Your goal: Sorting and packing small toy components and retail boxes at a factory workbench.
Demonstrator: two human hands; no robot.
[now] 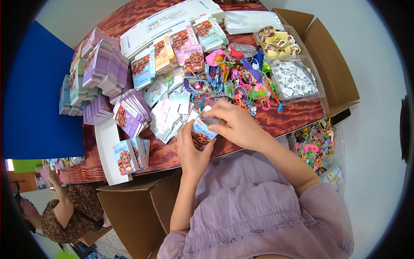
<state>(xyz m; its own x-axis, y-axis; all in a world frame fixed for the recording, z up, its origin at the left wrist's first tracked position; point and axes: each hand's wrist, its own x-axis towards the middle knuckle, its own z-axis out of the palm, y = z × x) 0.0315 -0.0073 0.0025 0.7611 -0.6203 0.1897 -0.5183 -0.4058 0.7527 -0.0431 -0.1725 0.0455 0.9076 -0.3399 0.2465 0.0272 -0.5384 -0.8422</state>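
Observation:
At the table's near edge, my left hand [192,151] is wrapped round a small blue printed carton [201,133] with cartoon figures on its front. The carton's upper end stands open. My right hand [235,123] bends over that opening with fingers and thumb drawn together; what they pinch, if anything, is hidden. Just beyond the carton lies a loose pile of pale printed cards [166,116]. Further off spreads a heap of colourful cords and small toy charms [233,77]. Several similar blue cartons [125,157] lie to the left of my left hand.
Stacks of purple cartons [105,71] fill the left side. A long white box [172,19] lies at the back. A tray of white packets [295,80] and cardboard boxes [336,64] stand at right. Another person [64,211] is at lower left.

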